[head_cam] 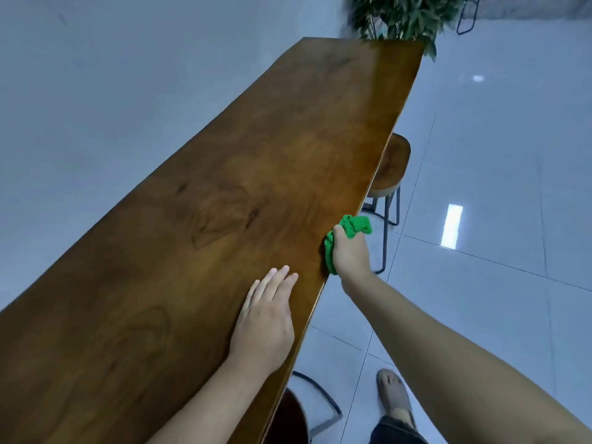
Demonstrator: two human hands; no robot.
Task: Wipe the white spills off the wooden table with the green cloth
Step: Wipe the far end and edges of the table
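Observation:
A long wooden table point(243, 174) runs from the lower left to the upper middle of the head view. My right hand point(349, 251) is closed around a bunched green cloth point(355, 226) right at the table's right edge, partly past it over the floor. My left hand point(267, 318) lies flat, palm down with fingers together, on the tabletop near the same edge, a little nearer to me than the cloth. I see no white spills on the brown surface.
A wooden stool point(392, 168) on dark metal legs stands tucked under the right edge, and another stool point(288, 418) is close to me. A leafy plant point(403, 17) is at the far end. Glossy white floor tiles point(480, 187) lie to the right; my foot point(395, 398) stands there.

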